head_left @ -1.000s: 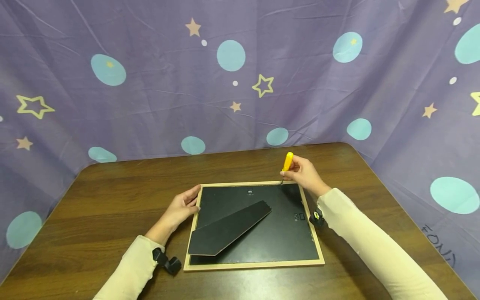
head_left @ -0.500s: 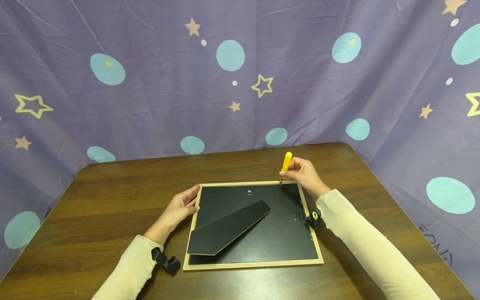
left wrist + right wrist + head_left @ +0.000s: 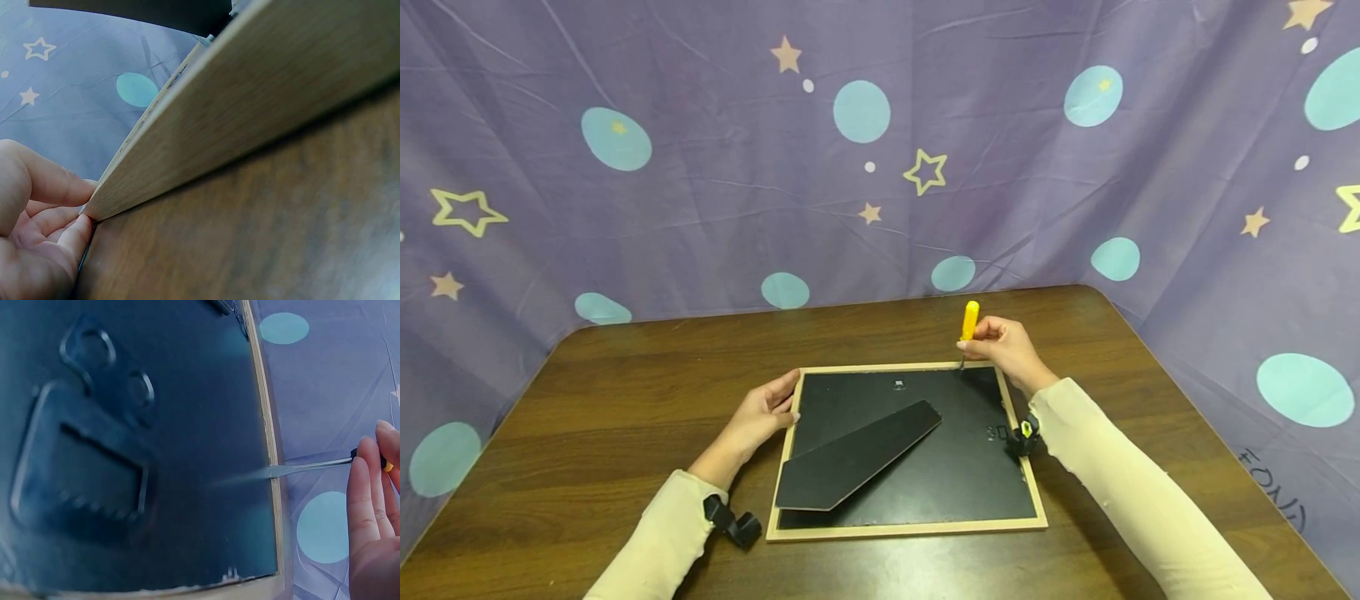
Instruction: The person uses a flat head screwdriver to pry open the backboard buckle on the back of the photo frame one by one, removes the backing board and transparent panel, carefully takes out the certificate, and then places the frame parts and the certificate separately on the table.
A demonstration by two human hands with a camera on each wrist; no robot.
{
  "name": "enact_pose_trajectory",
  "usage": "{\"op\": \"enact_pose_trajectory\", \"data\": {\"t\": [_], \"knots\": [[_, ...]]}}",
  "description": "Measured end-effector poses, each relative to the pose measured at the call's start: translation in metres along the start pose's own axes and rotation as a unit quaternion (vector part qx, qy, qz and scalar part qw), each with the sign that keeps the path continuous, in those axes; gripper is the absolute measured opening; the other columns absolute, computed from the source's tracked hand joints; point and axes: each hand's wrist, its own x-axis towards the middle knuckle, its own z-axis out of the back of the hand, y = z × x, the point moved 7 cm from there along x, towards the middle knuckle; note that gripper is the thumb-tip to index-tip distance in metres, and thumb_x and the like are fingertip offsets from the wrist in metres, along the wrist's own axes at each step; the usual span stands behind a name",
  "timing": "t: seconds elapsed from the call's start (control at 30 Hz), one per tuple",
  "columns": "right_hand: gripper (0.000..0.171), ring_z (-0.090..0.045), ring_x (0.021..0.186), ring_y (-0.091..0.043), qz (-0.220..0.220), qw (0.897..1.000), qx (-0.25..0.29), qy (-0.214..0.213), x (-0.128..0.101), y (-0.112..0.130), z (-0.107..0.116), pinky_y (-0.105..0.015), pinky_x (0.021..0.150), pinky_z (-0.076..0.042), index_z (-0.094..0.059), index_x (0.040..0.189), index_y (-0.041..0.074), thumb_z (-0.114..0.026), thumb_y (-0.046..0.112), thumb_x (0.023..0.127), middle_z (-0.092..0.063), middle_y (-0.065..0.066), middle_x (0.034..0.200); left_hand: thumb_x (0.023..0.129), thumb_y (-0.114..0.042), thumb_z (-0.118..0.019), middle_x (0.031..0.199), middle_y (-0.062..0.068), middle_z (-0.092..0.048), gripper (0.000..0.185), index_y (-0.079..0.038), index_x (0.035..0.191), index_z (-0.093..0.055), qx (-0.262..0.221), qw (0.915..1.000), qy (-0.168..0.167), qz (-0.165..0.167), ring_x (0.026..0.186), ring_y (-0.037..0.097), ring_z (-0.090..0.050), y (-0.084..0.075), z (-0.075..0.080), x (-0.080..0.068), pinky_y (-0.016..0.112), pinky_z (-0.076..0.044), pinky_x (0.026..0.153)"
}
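Note:
A picture frame lies face down, its pale wooden rim (image 3: 910, 530) around a black backing board (image 3: 970, 483). My left hand (image 3: 762, 414) grips the rim near the far left corner; in the left wrist view its thumb and fingers (image 3: 61, 187) pinch that corner. Between thumb and fingers, my right hand (image 3: 1011, 348) holds a screwdriver with a yellow handle (image 3: 970, 320), nearly upright. The flat blade (image 3: 309, 466) meets the inner edge of the far rim, where rim and board join, toward the right corner. A black easel leg (image 3: 859, 457) slants across the board.
A small metal hanger (image 3: 899, 383) sits near the far rim, and a sawtooth hanger (image 3: 30, 462) near the right side. The brown wooden table (image 3: 647, 392) reaches back to a purple curtain (image 3: 715, 217) with stars and ovals. Black wrist cameras (image 3: 733, 523) are strapped to both wrists.
The screwdriver handle has tipped left to stand more upright, with its tip at about the same spot. My right wrist has shifted slightly left. The left hand and picture frame stay put.

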Motion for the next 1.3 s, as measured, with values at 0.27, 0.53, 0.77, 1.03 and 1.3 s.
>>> {"op": "enact_pose_trajectory", "data": {"t": [0.27, 0.53, 0.77, 1.03, 1.3], "knots": [[0.019, -0.066, 0.063, -0.010, 0.004, 1.000, 0.002, 0.001, 0.002, 0.000, 0.000, -0.037, 0.068, -0.059, -0.052, 0.075, -0.002, -0.069, -0.009, 0.078, -0.064, 0.003, 0.069, 0.081, 0.019, -0.051, 0.150, 0.028, -0.019, 0.070, 0.012, 0.143, -0.021, -0.001, 1.0000, 0.001, -0.002, 0.139, 0.039, -0.019, -0.001, -0.001, -0.001, 0.037, -0.028, 0.107], [0.018, -0.066, 0.064, -0.010, 0.020, 1.000, -0.009, 0.002, 0.004, 0.002, -0.002, -0.039, 0.071, -0.058, -0.052, 0.079, -0.008, -0.069, -0.008, 0.078, -0.064, 0.001, 0.070, 0.082, 0.017, -0.052, 0.151, 0.028, -0.017, 0.070, 0.012, 0.144, -0.020, -0.008, 1.0000, 0.000, -0.002, 0.139, 0.039, -0.020, -0.001, -0.001, -0.001, 0.036, -0.029, 0.107], [0.020, -0.066, 0.066, -0.010, 0.038, 0.999, -0.009, -0.004, 0.005, 0.001, -0.002, -0.042, 0.073, -0.057, -0.049, 0.082, -0.014, -0.069, -0.009, 0.078, -0.064, -0.001, 0.072, 0.082, 0.017, -0.053, 0.151, 0.026, -0.018, 0.070, 0.011, 0.144, -0.021, -0.008, 0.9999, -0.011, 0.004, 0.139, 0.038, -0.020, 0.000, 0.000, -0.002, 0.035, -0.029, 0.107], [0.018, -0.065, 0.066, -0.008, 0.044, 0.999, -0.007, 0.001, -0.001, 0.003, 0.004, -0.024, 0.067, -0.058, -0.055, 0.085, -0.014, -0.071, -0.009, 0.076, -0.067, -0.001, 0.075, 0.082, 0.017, -0.053, 0.151, 0.026, -0.018, 0.070, 0.011, 0.144, -0.021, -0.007, 0.9999, -0.014, 0.006, 0.139, 0.038, -0.021, -0.001, 0.000, -0.002, 0.036, -0.028, 0.108], [0.016, -0.067, 0.070, -0.009, 0.052, 0.998, 0.022, -0.001, -0.009, 0.007, 0.014, -0.025, 0.067, -0.058, -0.061, 0.088, -0.005, -0.071, -0.010, 0.076, -0.070, 0.004, 0.078, 0.082, 0.016, -0.054, 0.152, 0.025, -0.017, 0.071, 0.010, 0.145, -0.021, 0.001, 0.9999, -0.010, 0.008, 0.139, 0.038, -0.021, 0.000, 0.000, -0.002, 0.034, -0.029, 0.107]]}}
